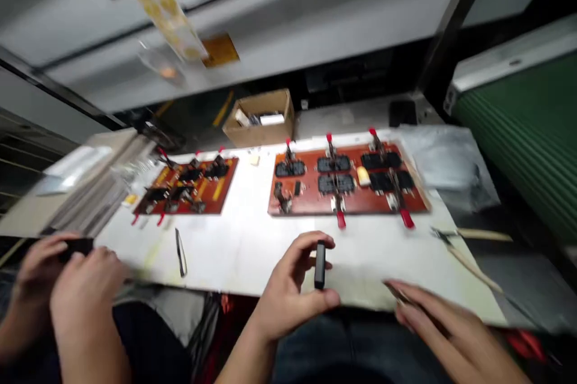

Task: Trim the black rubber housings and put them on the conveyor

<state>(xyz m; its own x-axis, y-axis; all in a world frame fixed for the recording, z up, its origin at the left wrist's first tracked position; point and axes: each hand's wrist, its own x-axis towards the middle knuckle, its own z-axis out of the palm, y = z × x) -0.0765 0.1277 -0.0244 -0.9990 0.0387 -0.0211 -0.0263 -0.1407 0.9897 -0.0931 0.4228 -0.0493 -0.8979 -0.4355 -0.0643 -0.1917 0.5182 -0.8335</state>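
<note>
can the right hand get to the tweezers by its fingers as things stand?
Probably yes. The right hand lies flat on the white table with its fingertips at or on the blurred tweezers. Nothing lies between them. The left hand holds a small black part, apart.

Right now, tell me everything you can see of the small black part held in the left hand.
The small black part is a slim, dark, oblong block, apparently plastic, though motion blur hides any finer detail. It stands upright on its long axis, pinched between the thumb below and the fingertips above of the left hand. It hangs just over the near edge of the white worktable, in front of the right-hand red clamp fixture board. Only the left hand touches it; the right hand rests apart, to its right.
</note>
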